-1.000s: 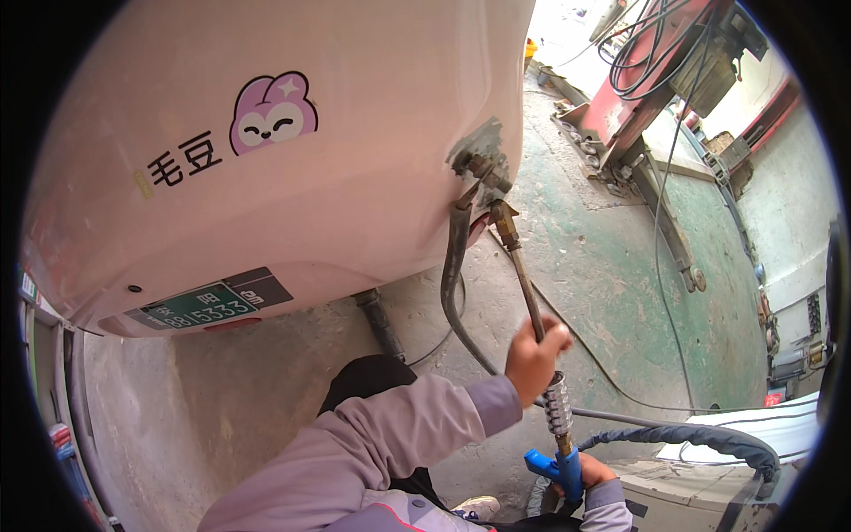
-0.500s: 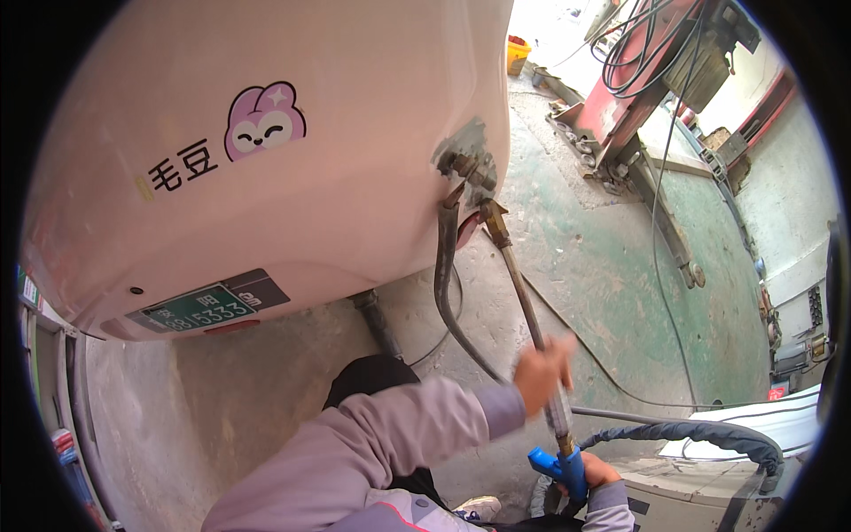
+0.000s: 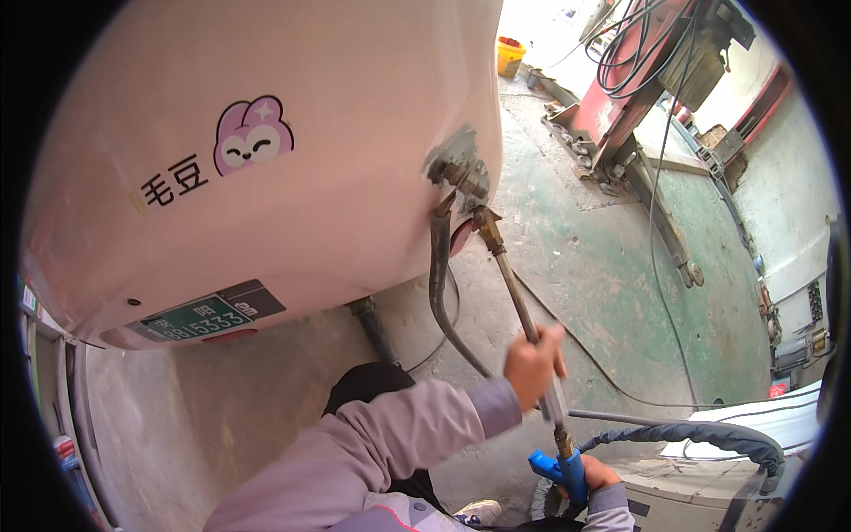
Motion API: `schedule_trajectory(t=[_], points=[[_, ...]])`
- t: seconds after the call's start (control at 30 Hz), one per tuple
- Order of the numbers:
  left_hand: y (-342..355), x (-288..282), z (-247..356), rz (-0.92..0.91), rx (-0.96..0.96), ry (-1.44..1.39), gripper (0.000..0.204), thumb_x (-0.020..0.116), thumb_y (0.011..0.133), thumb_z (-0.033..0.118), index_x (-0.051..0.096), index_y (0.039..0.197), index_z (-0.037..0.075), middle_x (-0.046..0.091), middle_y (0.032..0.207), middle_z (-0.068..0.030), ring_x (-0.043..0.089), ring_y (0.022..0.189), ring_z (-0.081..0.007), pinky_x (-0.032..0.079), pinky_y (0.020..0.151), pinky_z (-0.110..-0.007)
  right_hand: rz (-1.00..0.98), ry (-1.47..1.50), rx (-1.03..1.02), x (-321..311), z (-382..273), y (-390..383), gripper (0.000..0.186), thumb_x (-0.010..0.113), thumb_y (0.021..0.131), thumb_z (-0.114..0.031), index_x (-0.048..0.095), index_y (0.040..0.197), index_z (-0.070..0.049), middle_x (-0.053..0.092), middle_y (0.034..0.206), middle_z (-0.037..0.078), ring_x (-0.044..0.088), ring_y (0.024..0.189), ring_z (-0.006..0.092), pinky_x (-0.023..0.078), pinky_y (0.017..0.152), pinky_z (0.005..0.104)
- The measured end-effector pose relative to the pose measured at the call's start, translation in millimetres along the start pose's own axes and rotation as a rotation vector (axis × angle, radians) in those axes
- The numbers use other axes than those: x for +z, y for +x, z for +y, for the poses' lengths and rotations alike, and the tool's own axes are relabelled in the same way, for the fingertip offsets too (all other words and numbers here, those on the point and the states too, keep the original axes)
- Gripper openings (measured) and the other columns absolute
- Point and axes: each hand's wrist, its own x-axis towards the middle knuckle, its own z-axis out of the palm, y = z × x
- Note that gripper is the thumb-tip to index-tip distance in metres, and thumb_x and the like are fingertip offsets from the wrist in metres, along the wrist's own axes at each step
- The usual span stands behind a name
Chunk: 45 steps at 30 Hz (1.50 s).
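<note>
A long metal tool [image 3: 523, 310] is held at a slant, out in front of the corner of a pink car [image 3: 337, 204]. At its top, a brass-coloured end [image 3: 489, 232] can be seen just beside a grey rubbed patch [image 3: 459, 142] on the car; whether the car is touched by that end cannot be told. The tool is gripped partway down by the left hand [image 3: 532, 365], with the fingers curled around it. Right below that hand, a silver tube [image 3: 553, 403] is shown, a bit blurred. At the bottom, a blue handle [image 3: 574, 479] is gripped by the right hand [image 3: 603, 474], which is partly hidden behind it. On the left side of the handle, a small blue lever [image 3: 542, 463] can be seen.

Close to the brass-coloured end, a stubby metal piece [image 3: 465, 180] is set against the rubbed patch. A thick dark cable [image 3: 438, 266] is hung just below it and is bent down toward the left hand.

Farther left on the car, a pink and white cartoon animal [image 3: 253, 142] is stuck, and a green number plate [image 3: 199, 317] is fixed lower down.

To the right of the right hand, a dark wrapped hose [image 3: 709, 433] is stretched near a pale box [image 3: 656, 483]. Far off, a red post [image 3: 607, 115] and a yellow bucket [image 3: 511, 58] are seen.
</note>
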Motion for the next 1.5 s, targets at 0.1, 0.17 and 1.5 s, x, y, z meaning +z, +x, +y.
schedule_trajectory(t=[0.1,0.17,1.5], points=[[-18.0,2.8,-23.8,-0.077,-0.125,-0.018,0.028,0.06,0.098,0.029,0.05,0.086,0.007,0.057,0.063,-0.0027,0.052,0.052,-0.0115,0.043,0.054,-0.03,0.021,-0.002,0.012,4.7,-5.3,-0.3,0.028,0.055,0.096,-0.03,0.06,0.099,-0.003,0.061,0.073,0.013,0.061,0.057,0.0248,0.049,0.055,0.0366],[-14.5,2.6,-30.5,-0.063,-0.034,-0.005,0.027,0.06,0.099,0.028,0.05,0.086,0.006,0.057,0.064,-0.0024,0.054,0.057,-0.011,0.044,0.057,-0.029,-0.012,0.006,-0.059,7.7,-9.3,-3.7,0.028,0.054,0.097,-0.03,0.061,0.098,-0.003,0.06,0.073,0.012,0.06,0.057,0.0246,0.049,0.054,0.0366],[10.0,-4.2,19.9,0.005,-0.048,-0.397,0.034,0.04,0.106,0.041,0.041,0.085,0.014,0.037,0.066,0.0028,0.035,0.053,-0.0098,0.036,0.052,-0.029,0.011,-0.08,-0.087,-9.0,17.8,3.2,0.026,0.057,0.093,-0.021,0.064,0.084,0.002,0.066,0.07,0.016,0.066,0.059,0.025,0.053,0.056,0.0379]])
